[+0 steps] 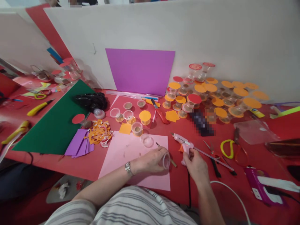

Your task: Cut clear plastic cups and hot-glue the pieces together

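Observation:
My left hand (pixel 154 160), with a watch at its wrist, is closed on a small clear plastic cup (pixel 166 160) above the pink sheet (pixel 117 165). In my right hand (pixel 195 164) is a pink glue gun (pixel 184 143), its nozzle pointing up and left; a long glue stick (pixel 214 158) trails from its back end. Another clear cup (pixel 147 140) lies at the pink sheet's upper edge. Just beyond stand more cups (pixel 137 128), one topped by an orange paper disc (pixel 144 116). A thin pen-like tool lies partly hidden beneath my left hand.
Many joined cups with orange and red discs (pixel 220 101) crowd the back right. Scissors (pixel 227 148) and pliers lie right of the glue gun. Orange scraps (pixel 99 132), purple paper (pixel 78 143) and a green board (pixel 53 125) are at left. A white panel (pixel 211 37) borders the back.

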A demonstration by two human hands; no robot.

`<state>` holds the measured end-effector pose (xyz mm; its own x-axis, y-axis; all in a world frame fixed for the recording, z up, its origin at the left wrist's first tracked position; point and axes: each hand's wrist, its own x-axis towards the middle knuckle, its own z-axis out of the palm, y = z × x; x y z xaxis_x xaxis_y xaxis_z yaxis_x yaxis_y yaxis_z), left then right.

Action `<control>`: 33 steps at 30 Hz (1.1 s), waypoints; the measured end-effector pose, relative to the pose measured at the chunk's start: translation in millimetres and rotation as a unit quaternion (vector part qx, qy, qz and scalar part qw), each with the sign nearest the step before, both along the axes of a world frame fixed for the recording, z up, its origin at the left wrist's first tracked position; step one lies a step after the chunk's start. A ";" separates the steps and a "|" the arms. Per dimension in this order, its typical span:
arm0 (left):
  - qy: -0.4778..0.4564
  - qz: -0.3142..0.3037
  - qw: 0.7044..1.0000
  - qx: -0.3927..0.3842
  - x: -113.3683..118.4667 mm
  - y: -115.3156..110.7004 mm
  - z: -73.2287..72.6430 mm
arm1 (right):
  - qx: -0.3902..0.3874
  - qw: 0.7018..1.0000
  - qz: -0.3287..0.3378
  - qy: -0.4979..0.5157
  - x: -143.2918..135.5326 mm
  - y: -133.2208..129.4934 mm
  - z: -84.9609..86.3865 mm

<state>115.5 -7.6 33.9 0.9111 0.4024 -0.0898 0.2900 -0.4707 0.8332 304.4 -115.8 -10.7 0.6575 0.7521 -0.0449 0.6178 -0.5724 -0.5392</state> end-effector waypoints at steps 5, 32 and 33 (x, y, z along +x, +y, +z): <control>-0.021 -0.109 0.993 0.029 18.9 5.8 -1.7 | 0.062 0.998 -0.029 -0.018 -4.8 1.8 6.5; -0.227 0.270 0.933 0.071 -89.5 8.7 -18.4 | -0.005 0.991 0.089 -0.095 -38.0 56.5 10.9; -0.227 0.273 0.932 0.076 -90.2 8.8 -19.5 | -0.008 0.991 0.096 -0.093 -39.0 56.3 10.6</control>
